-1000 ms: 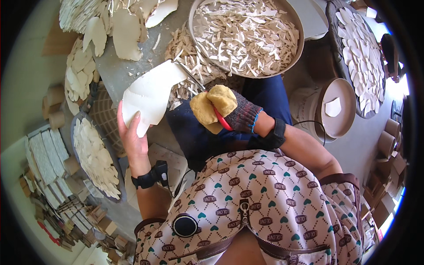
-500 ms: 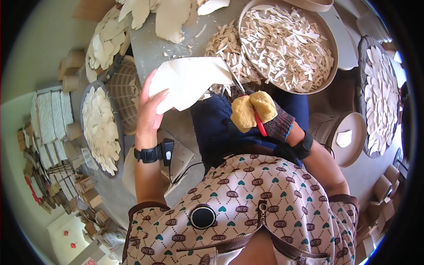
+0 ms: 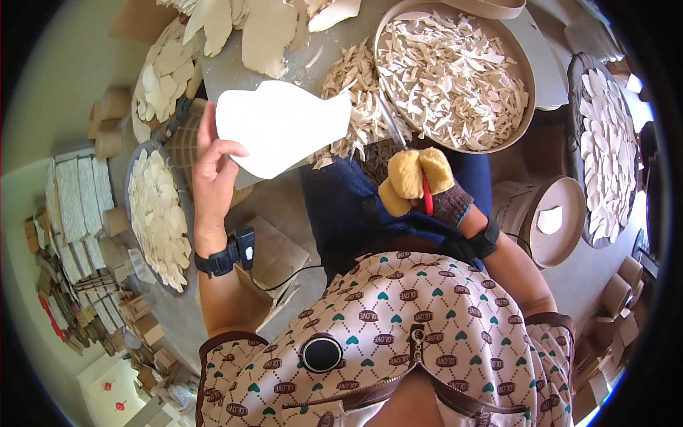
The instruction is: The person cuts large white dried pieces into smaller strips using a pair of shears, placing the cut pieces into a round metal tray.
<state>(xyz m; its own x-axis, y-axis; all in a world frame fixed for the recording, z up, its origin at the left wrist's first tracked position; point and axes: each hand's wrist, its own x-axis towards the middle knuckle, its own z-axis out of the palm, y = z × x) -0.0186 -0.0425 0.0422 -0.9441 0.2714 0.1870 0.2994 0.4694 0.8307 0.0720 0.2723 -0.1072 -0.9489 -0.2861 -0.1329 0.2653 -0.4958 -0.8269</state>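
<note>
My left hand (image 3: 215, 167) grips a stiff white flat piece (image 3: 281, 132) by its left edge, thumb on top. The piece is broad at the hand and tapers to a blunt right end; its material I cannot tell. My right hand (image 3: 454, 203), in a dark knitted glove, is closed around red-handled scissors (image 3: 427, 197). Thick yellow padding (image 3: 407, 176) covers the fingers and hides much of the grip. The scissors' metal blades point up and away, over pale scraps (image 3: 356, 89), apart from the piece.
A round tub (image 3: 530, 85) of pale offcuts stands on the grey table (image 3: 220, 67), with larger flat pieces (image 3: 267, 39) at the far left. Round trays (image 3: 160, 220) of flat pieces flank me. To the right lies a drum (image 3: 573, 220) with one white piece on it.
My left hand has moved left with the white piece and turned it, so its outline differs. My right hand shifted slightly right, and the scissor blades have come away from the piece's edge.
</note>
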